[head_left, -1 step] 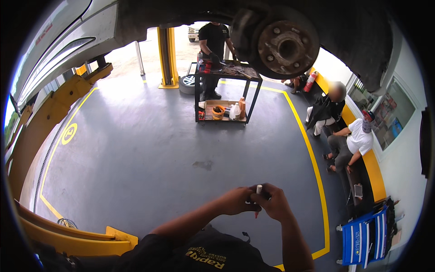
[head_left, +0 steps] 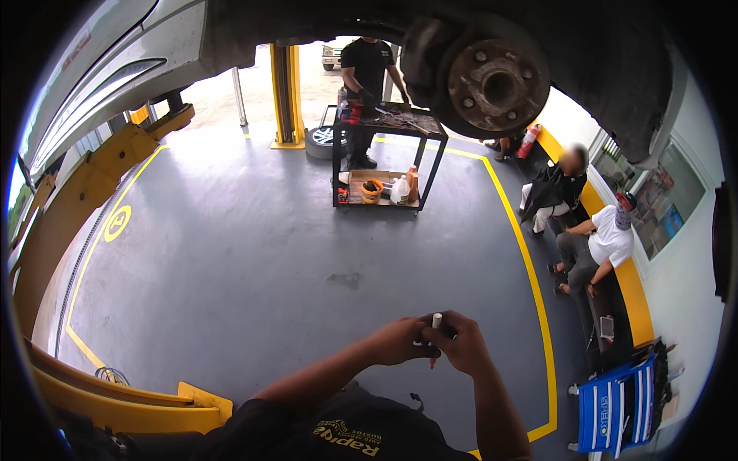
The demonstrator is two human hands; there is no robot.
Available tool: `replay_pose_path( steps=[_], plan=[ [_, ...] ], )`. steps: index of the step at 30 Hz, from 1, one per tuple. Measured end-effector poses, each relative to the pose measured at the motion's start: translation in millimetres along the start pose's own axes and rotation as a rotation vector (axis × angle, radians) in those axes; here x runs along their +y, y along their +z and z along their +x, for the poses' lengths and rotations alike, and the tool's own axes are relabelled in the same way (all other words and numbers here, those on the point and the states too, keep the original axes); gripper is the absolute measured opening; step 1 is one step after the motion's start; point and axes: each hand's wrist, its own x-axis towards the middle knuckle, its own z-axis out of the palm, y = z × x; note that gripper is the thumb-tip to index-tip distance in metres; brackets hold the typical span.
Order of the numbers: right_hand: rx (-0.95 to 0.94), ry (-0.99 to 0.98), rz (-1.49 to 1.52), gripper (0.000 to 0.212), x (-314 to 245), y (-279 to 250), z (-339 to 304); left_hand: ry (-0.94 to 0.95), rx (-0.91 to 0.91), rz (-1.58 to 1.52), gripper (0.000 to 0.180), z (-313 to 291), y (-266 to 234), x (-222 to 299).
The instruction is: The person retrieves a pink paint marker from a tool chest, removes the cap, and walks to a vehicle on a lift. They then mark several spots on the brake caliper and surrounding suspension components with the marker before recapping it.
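In front of my chest both hands meet around a slim white marker with a red lower end [head_left: 437, 321], held upright. My left hand [head_left: 396, 342] reaches in from the left, its curled fingers against the marker. From the right, my right hand [head_left: 464, 349] grips it, fingers bent around the barrel. The fingers hide the marker's middle, and a small pale bit shows between the hands. Above and ahead, apart from both hands, hangs a rusty wheel hub [head_left: 498, 90] with bolts, under a raised car [head_left: 134, 65].
A black tool cart [head_left: 390, 209] holding bottles and tools stands ahead, with a co-worker [head_left: 367, 73] behind it. A wheel [head_left: 317, 144] lies beside a yellow lift post [head_left: 286, 100]. Yellow lift arms [head_left: 108, 165] flank my left. At right are seated people [head_left: 611, 240] and a blue tool cabinet [head_left: 603, 411].
My view has shifted slightly, so the hub appears a little farther right. The co-worker's hands at the cart have moved slightly. Both my hands stay on the marker.
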Motion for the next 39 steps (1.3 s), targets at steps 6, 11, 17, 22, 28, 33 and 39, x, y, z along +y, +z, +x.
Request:
replay_pose_path(
  steps=[6,11,17,22,28,33,39],
  plan=[
    [0.100,-0.048,0.068,0.019,-10.3,25.2,58.2,-0.125,0.260,-0.177,0.031,-43.5,-57.9,-61.6],
    [0.472,-0.370,0.385,0.024,-54.3,-28.3,61.0,-0.130,0.508,-0.536,0.024,-81.5,-85.9,-99.6],
    [0.259,-0.394,0.226,0.019,-65.5,2.3,65.9,-0.110,0.604,-0.778,0.020,-93.3,-82.1,-83.4],
    [0.350,-0.512,0.299,0.013,-78.3,5.1,61.3,-0.007,0.649,-0.980,0.023,-88.5,-69.9,-66.3],
    [0.084,-0.462,0.345,0.010,-77.6,9.4,56.5,0.243,0.480,-1.135,0.028,-73.1,-56.3,-45.5],
    [0.009,-0.547,0.277,0.010,-77.9,12.8,47.5,0.279,0.391,-1.148,0.031,-68.6,-43.7,-25.5],
    [-0.051,-0.563,0.273,0.010,-74.1,17.0,42.7,0.294,0.434,-1.107,0.031,-67.2,-31.4,-15.2]
  ],
)
